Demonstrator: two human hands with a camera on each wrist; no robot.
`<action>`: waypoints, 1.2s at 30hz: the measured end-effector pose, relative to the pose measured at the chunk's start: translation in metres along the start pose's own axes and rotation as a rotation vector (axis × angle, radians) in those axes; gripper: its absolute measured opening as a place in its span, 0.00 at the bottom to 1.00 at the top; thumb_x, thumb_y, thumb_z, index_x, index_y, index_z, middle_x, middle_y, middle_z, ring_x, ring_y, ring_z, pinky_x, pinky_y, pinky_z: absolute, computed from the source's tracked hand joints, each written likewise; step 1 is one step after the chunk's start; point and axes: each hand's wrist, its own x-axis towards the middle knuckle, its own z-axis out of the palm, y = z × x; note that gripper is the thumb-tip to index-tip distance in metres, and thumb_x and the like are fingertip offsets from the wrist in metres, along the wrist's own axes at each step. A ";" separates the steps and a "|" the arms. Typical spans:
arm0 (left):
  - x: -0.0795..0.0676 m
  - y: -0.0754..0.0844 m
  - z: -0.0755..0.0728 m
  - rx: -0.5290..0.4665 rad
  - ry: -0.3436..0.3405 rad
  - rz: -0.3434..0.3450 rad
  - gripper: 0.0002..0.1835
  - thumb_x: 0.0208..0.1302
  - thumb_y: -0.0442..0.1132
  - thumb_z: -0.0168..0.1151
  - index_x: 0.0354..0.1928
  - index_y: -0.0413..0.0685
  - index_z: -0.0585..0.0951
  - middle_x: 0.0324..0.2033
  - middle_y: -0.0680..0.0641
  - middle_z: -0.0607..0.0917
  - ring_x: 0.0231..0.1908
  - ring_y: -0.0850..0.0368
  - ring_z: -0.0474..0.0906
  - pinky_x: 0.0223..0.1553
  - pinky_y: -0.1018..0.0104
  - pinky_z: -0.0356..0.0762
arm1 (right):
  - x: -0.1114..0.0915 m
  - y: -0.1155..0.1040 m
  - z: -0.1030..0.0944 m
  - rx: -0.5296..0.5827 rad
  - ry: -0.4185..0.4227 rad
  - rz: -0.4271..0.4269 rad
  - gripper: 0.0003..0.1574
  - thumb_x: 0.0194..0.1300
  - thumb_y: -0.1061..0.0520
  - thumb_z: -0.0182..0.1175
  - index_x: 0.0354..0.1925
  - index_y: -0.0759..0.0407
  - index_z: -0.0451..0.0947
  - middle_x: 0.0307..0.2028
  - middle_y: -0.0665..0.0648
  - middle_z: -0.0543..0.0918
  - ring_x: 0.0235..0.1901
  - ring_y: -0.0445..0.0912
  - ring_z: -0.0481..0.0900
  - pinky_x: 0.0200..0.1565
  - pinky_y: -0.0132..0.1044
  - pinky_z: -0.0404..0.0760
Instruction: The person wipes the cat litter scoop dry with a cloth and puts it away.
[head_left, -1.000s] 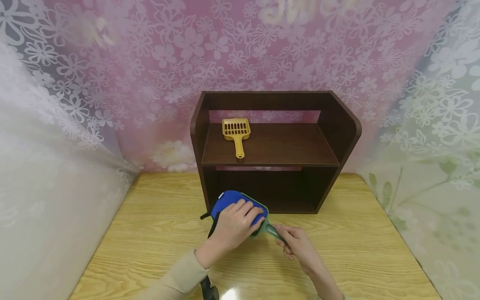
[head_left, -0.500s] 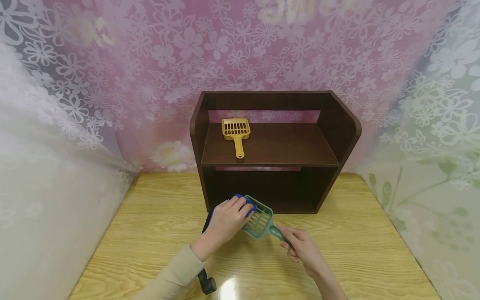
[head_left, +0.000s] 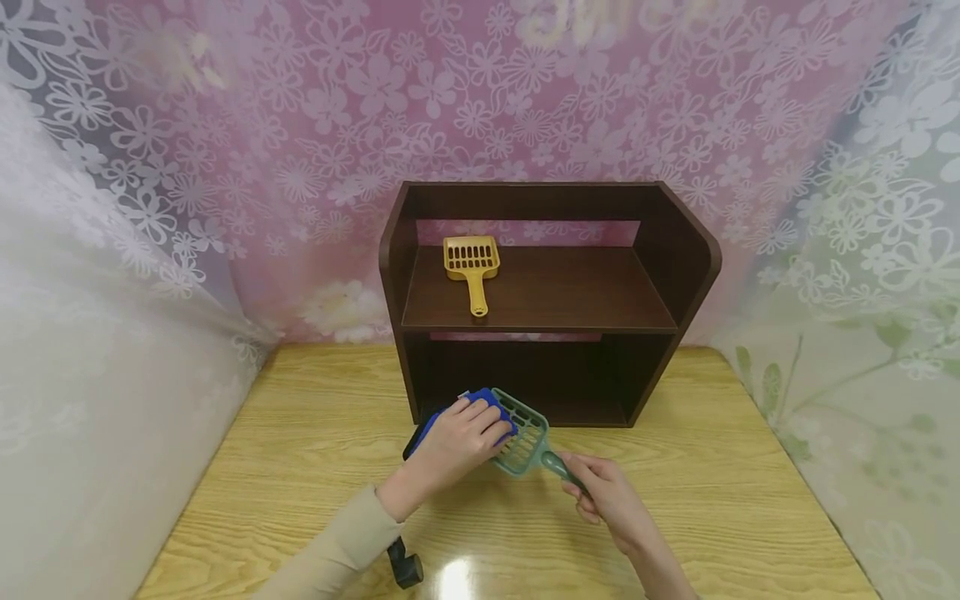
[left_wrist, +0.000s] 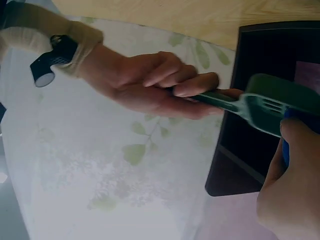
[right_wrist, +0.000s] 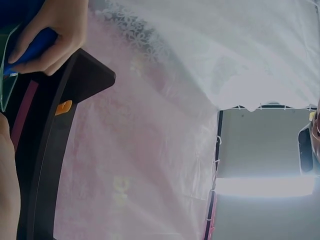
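Observation:
My right hand (head_left: 611, 500) grips the handle of a green slotted litter scoop (head_left: 545, 457), held above the table in front of the shelf. My left hand (head_left: 459, 440) holds a blue cloth (head_left: 491, 398) with a small white tag and presses it into the scoop's head. The cloth and fingers cover the left part of the head; slots show on the right. In the left wrist view, the thumb side of my left hand (left_wrist: 295, 185) lies at the rim of the scoop (left_wrist: 280, 92).
A dark brown two-tier shelf (head_left: 540, 329) stands at the back of the wooden table (head_left: 315, 442). On its upper tier lies a yellow litter scoop (head_left: 477, 293). Floral curtains (head_left: 315, 167) hang behind and at both sides.
The left hand and cloth have moved left across the scoop, uncovering slots, and the cloth looks more bunched. The right hand has shifted slightly right, still holding the handle.

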 end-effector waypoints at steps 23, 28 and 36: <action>-0.014 -0.024 -0.010 -0.115 -0.047 -0.222 0.08 0.54 0.47 0.67 0.34 0.54 0.83 0.29 0.56 0.78 0.31 0.62 0.72 0.31 0.71 0.68 | -0.001 0.003 -0.002 -0.019 0.007 0.038 0.24 0.70 0.47 0.46 0.38 0.68 0.73 0.21 0.50 0.66 0.12 0.35 0.56 0.16 0.25 0.58; -0.017 -0.036 -0.017 -0.282 0.007 -0.458 0.07 0.56 0.47 0.65 0.35 0.55 0.83 0.28 0.57 0.78 0.30 0.65 0.73 0.30 0.73 0.74 | -0.004 0.010 -0.005 0.007 0.013 0.063 0.25 0.70 0.45 0.45 0.38 0.67 0.72 0.20 0.49 0.66 0.12 0.34 0.56 0.16 0.24 0.58; -0.016 -0.029 -0.014 -0.444 0.095 -0.727 0.07 0.60 0.49 0.61 0.36 0.58 0.81 0.27 0.59 0.79 0.23 0.69 0.72 0.23 0.74 0.71 | 0.000 0.010 -0.001 0.134 0.122 -0.014 0.21 0.72 0.48 0.42 0.37 0.65 0.70 0.20 0.49 0.66 0.11 0.34 0.55 0.15 0.25 0.57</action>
